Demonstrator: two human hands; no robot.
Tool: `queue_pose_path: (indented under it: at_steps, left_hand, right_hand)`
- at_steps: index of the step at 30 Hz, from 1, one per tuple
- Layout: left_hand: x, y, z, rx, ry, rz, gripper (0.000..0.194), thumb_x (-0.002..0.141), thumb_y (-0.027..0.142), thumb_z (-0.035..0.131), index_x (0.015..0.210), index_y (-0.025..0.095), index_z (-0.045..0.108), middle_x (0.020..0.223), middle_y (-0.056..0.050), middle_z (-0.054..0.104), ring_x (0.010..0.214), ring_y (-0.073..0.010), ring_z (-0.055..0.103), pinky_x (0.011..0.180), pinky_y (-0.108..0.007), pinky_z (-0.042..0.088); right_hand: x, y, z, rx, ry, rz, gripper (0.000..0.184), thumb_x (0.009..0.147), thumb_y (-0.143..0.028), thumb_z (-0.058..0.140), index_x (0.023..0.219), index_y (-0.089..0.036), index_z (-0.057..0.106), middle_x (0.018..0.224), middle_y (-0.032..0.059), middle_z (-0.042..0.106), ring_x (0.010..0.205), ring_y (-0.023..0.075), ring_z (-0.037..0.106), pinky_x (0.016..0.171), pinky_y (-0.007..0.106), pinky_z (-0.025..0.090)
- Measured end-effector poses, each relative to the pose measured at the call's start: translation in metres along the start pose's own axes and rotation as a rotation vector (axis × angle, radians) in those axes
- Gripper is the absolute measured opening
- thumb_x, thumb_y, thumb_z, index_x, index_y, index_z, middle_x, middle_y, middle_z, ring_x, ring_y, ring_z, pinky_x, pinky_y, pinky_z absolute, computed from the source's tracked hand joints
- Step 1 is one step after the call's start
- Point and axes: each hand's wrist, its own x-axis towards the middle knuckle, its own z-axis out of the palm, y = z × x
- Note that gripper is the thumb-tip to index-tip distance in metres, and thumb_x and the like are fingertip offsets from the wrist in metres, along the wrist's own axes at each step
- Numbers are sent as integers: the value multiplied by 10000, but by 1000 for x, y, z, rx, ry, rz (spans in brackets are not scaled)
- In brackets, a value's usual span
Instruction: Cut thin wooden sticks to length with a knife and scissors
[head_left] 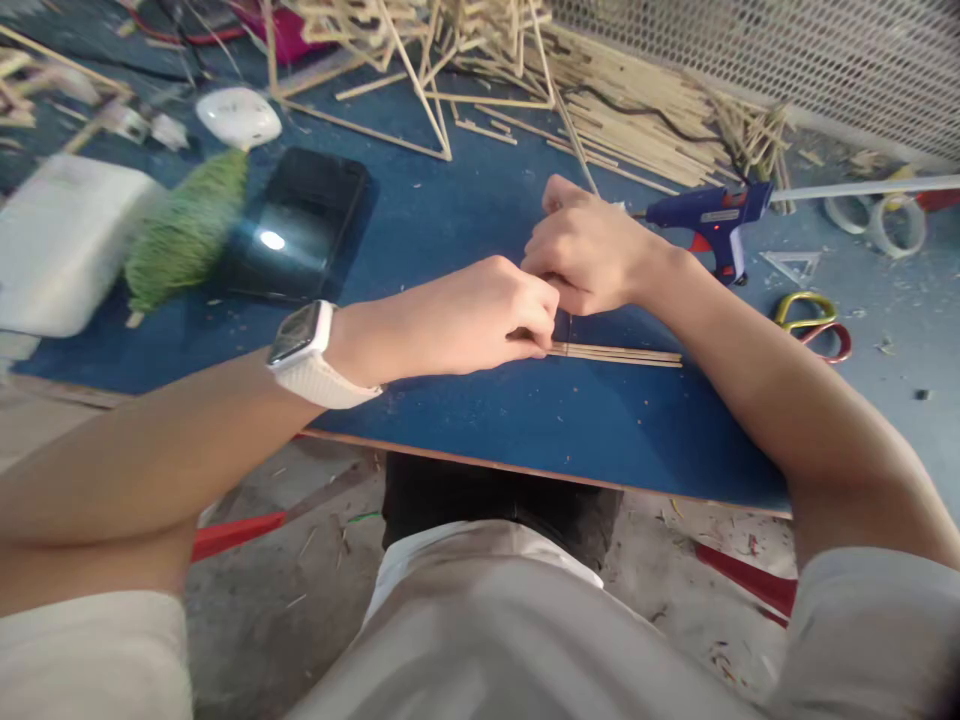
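My left hand (517, 315) is closed on one end of a small bundle of thin wooden sticks (619, 354), which lies on the blue tabletop and points right. Just above and touching it, my right hand (577, 250) is curled into a fist with the wrist bent. A thin dark line, perhaps a thread or wire, runs down from beneath the right hand across the sticks. What the right fingers grip is hidden. The left ends of the sticks are covered by my left hand.
Right of my hands lie a blue glue gun (712, 218), scissors (814, 325), a small set square (791, 264) and tape rolls (896, 224). Stick frames (442, 100) stand behind. A black phone (304, 220), green bundle (187, 225) and white block (71, 240) are at left.
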Motion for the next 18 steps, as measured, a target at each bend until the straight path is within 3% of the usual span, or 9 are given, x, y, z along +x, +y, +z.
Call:
queue_pose_path:
  at_steps: [3, 9, 13, 18]
  left_hand:
    - [0, 4, -3, 8, -9, -18, 303, 1156, 282, 696, 955, 230, 916, 1000, -31, 841, 908, -170, 777, 910, -312, 545]
    - [-1, 3, -2, 5, -2, -31, 262, 1149, 296, 716, 1004, 248, 929, 1014, -28, 857, 912, -175, 790, 912, -315, 547]
    - [-2, -2, 1, 14, 11, -39, 223, 1137, 318, 733, 1146, 271, 950, 1066, -42, 859, 914, -186, 784, 902, -322, 557]
    - [-1, -5, 2, 18, -28, -13, 234, 1142, 316, 738, 1105, 272, 964, 1013, -49, 806, 894, -183, 753, 903, -332, 566]
  right_hand:
    - [-1, 4, 5, -41, 50, -51, 220, 977, -184, 546, 765, -224, 594, 820, 48, 742, 882, 238, 668, 1180, 600, 443]
    - [-3, 5, 11, -161, 86, -68, 249, 1001, -191, 497, 775, -220, 597, 822, 39, 702, 725, 188, 505, 1102, 553, 436]
    - [-5, 6, 14, -142, 104, -78, 300, 1062, -222, 495, 790, -207, 619, 826, 34, 692, 729, 170, 463, 1080, 543, 422]
    - [-6, 7, 14, -130, 111, -76, 274, 1049, -208, 509, 791, -201, 602, 849, 35, 687, 751, 169, 489, 1071, 551, 418]
